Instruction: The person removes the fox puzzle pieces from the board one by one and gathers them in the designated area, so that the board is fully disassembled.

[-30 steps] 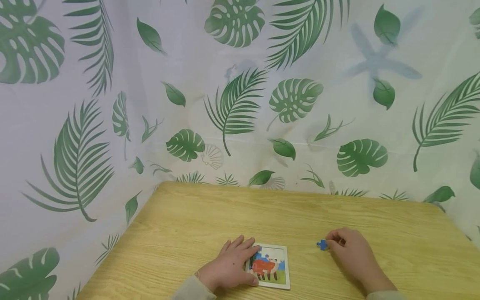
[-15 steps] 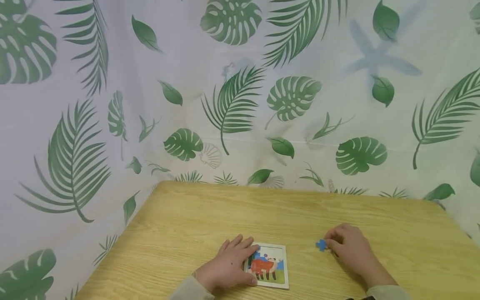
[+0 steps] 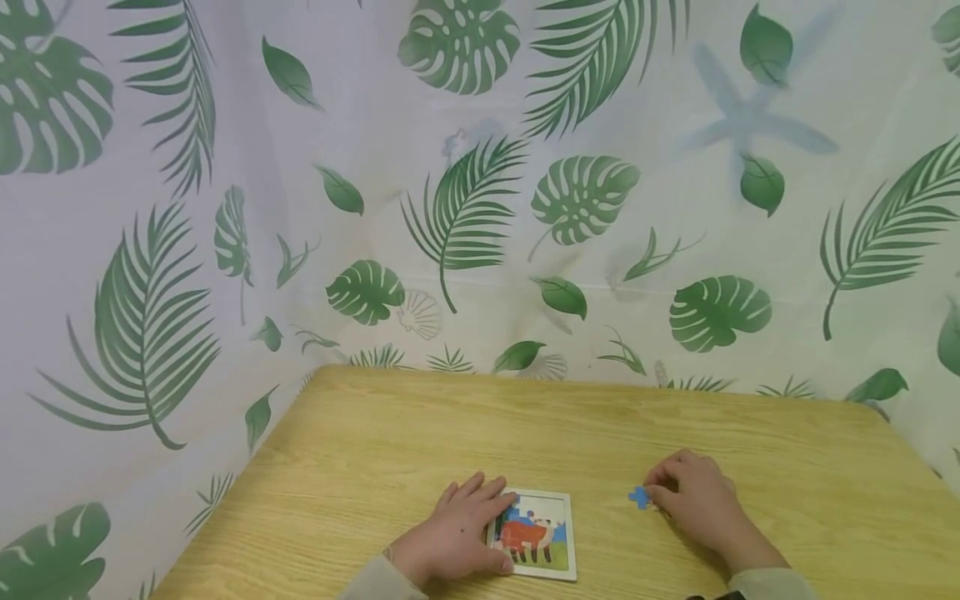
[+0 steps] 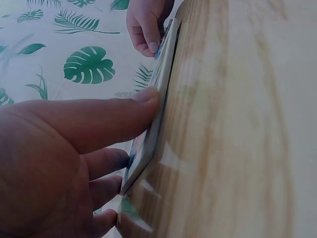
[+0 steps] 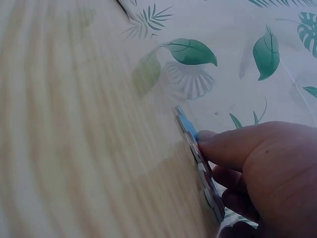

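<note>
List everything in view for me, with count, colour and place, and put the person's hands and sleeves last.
Framed puzzle: one, white frame, red animal picture with blue and green, on the table's near part.
Puzzle piece: at least one, blue where it shows, right of the framed puzzle; fingers hide the rest.
Table: one, yellowish wood grain, under the framed puzzle.
Leaf-print sheeting: count unclear, white with green leaves, behind and left of the table.
Dark item: one, black, bottom edge beside the right sleeve; too cropped to identify.
Left hand: one, bare, on the framed puzzle's left side.
Right hand: one, bare, pinching the puzzle piece.
Sleeves: two, pale, at the wrists.
</note>
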Available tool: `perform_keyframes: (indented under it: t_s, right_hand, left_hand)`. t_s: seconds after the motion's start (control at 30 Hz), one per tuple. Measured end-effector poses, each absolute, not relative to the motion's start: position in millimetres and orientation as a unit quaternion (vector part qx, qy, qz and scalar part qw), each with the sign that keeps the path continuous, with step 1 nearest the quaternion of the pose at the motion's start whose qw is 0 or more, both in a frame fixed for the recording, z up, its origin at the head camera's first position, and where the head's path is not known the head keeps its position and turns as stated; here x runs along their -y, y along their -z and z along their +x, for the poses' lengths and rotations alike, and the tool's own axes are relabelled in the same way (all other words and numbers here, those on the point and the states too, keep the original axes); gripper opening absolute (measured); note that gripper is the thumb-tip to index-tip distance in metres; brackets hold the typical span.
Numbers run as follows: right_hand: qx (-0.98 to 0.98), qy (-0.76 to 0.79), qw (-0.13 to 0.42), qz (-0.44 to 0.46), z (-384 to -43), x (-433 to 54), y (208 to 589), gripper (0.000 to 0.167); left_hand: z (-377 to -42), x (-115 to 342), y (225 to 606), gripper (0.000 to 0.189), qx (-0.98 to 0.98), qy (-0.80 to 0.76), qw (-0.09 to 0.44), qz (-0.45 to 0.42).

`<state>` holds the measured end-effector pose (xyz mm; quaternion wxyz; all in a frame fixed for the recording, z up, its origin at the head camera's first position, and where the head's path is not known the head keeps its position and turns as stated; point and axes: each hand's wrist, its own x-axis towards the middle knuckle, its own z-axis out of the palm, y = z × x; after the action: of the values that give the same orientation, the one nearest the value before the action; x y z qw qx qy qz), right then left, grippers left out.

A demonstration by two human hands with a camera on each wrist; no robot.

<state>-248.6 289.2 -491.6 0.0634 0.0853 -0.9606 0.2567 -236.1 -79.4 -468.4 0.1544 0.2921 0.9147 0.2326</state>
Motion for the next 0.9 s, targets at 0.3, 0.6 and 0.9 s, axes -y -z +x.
perform_keyframes:
  t_s: [0.3, 0.6, 0.9]
  right_hand:
    - [0.96, -0.263, 0.059, 0.081, -244.4, -286.6, 489.5, 0.008]
    - [0.955, -0.28, 0.065, 0.074, -245.3, -282.5, 489.1, 0.012]
    - [0.961, -0.255, 0.068, 0.085, -248.1, -276.7, 488.8, 0.01]
  left_hand:
    - [-236.1, 77.7, 469.5, 0.083, -0.915, -0.231, 0.154, 0.292]
    - [-236.0, 79.3, 470.5, 0.083, -0.914, -0.237, 0.154, 0.29]
    - [-235.8, 79.5, 472.4, 0.083, -0.914, -0.236, 0.152, 0.292]
